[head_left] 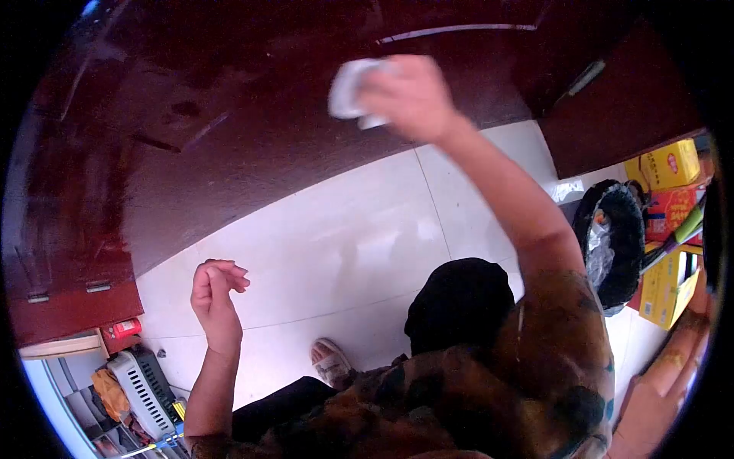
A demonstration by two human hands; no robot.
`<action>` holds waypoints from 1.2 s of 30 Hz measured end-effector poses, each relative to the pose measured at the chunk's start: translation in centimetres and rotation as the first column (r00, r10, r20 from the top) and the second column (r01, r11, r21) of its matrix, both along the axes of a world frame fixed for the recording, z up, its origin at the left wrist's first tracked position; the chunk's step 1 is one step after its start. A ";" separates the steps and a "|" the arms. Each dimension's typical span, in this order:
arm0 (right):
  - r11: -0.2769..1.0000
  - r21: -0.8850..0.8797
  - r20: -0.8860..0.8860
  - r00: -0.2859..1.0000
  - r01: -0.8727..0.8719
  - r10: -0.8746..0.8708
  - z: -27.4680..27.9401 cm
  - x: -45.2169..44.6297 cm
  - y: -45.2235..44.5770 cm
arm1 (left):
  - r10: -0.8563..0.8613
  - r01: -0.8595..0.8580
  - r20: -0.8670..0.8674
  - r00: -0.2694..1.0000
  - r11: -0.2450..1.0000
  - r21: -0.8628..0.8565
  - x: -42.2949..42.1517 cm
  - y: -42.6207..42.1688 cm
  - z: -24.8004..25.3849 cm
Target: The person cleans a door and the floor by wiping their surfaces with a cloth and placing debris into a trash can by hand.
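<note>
Held against the front of dark red wooden furniture [252, 99], a white cloth [348, 88] is in my right hand [405, 96], whose fingers are closed on it and slightly blurred. My left hand [218, 294] hangs in the air over the pale tiled floor, its fingers curled loosely with gaps between them, and nothing shows in it. A whitish strip [459, 30] lies on the wood above my right hand.
At right stand a black bin [642, 245] with a plastic liner, yellow boxes [665, 164] and a red box [673, 214]. A grey slatted crate [141, 390] and a red can [122, 328] are at lower left. My sandalled foot [330, 361] is on the floor.
</note>
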State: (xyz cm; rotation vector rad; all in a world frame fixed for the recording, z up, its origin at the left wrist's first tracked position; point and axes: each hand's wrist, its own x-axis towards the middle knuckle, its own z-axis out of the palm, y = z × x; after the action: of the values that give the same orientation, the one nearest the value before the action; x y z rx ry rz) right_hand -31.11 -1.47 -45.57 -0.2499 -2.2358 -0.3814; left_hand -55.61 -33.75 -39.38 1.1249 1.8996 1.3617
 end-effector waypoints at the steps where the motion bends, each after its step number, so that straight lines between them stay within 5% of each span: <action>1: 0.982 0.001 -0.003 0.982 0.187 -0.187 -1.1 4.0 0.5 | 0.019 -0.018 0.006 1.000 1.000 -0.019 -0.3 0.0 -0.4; 5: 0.722 -0.229 -0.109 0.720 0.653 -0.686 -5.6 14.5 3.3 | 0.075 -0.073 0.034 0.997 0.996 -0.053 -1.8 -0.3 -1.4; 6: 0.742 -0.259 -0.351 0.655 0.618 -0.669 -6.9 14.4 4.4 | 0.083 -0.082 0.014 0.996 0.995 -0.049 -2.0 -0.2 -1.4; 8: 0.712 -0.396 -0.536 0.483 0.580 -0.692 -8.8 11.4 5.2 | 0.106 -0.107 -0.026 0.994 0.994 -0.036 -2.3 0.0 -1.2; 10: 0.810 -0.299 -0.607 0.555 0.504 -0.569 -8.2 5.8 3.1 | 0.126 -0.127 -0.048 0.991 0.992 0.002 -2.4 0.9 -0.5; 12: 0.845 -0.360 -0.462 0.712 0.396 -0.530 -9.3 1.4 -0.2 | 0.102 -0.094 -0.147 0.984 0.994 0.063 -2.4 3.0 0.3; 14: 0.941 -0.331 -0.256 0.953 0.074 -0.165 -13.6 -1.3 -1.1 | 0.031 0.008 -0.390 0.920 0.995 0.098 -2.5 5.9 1.0; 16: 0.963 -0.178 0.188 0.968 0.200 -0.167 -16.4 -2.4 -3.2 | 0.119 0.129 -0.665 0.737 0.941 0.312 -0.6 11.4 1.5; 17: 0.965 -0.224 0.117 0.986 0.139 -0.115 -17.2 -1.8 -3.2 | 0.202 0.290 -0.861 0.467 0.885 0.364 0.0 14.2 2.9; 18: 0.909 -0.300 0.168 0.954 0.290 -0.249 -16.6 -0.5 -2.8 | 0.314 0.451 -0.937 0.151 0.822 0.348 0.5 16.4 4.2; 19: 0.824 -0.367 0.234 0.900 0.431 -0.367 -15.5 1.5 -2.4 | 0.348 0.532 -0.937 -0.009 0.795 0.290 0.4 18.0 4.7; 21: 0.821 -0.472 -0.295 0.821 0.320 -0.489 -15.2 6.6 0.3 | 0.364 0.583 -0.900 -0.239 0.795 0.166 -0.6 20.5 5.4; 22: 0.815 -0.435 -0.503 0.649 0.382 -0.572 -15.6 8.5 2.1 | 0.325 0.559 -0.892 -0.316 0.823 0.102 -1.0 21.3 5.7; 24: 0.670 -0.673 -0.586 0.326 0.314 -0.742 -15.0 10.0 4.2 | 0.288 0.437 -0.829 -0.479 0.898 0.059 -2.9 22.5 5.3; 26: 0.620 -0.636 -0.565 0.270 0.459 -0.779 -15.5 7.8 4.1 | 0.326 0.462 -0.775 -0.542 0.885 0.049 -3.8 23.1 4.9; 28: 0.720 -0.572 -0.605 0.392 0.393 -0.693 -15.5 3.6 1.2 | 0.369 0.499 -0.767 -0.525 0.863 0.074 -4.1 23.6 4.6; 32: 0.564 -0.784 -0.140 0.811 0.260 -0.568 -22.8 -1.0 -4.0 | 0.383 0.507 -0.750 -0.538 0.858 0.075 -4.3 23.8 4.5; 34: 0.624 -0.762 -0.289 0.771 0.174 -0.568 -22.2 -1.1 -3.6 | 0.412 0.535 -0.750 -0.517 0.840 0.092 -4.3 24.1 4.4; 36: 0.729 -0.669 -0.485 0.656 0.148 -0.578 -16.0 -0.4 -2.4 | 0.420 0.544 -0.747 -0.515 0.834 0.094 -4.5 24.0 4.3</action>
State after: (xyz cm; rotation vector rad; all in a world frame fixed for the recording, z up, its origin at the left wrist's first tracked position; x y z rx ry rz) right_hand -31.47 -3.92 -61.58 -1.0462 -1.4769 0.1969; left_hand -60.15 -9.75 -35.11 3.9551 1.8727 0.1006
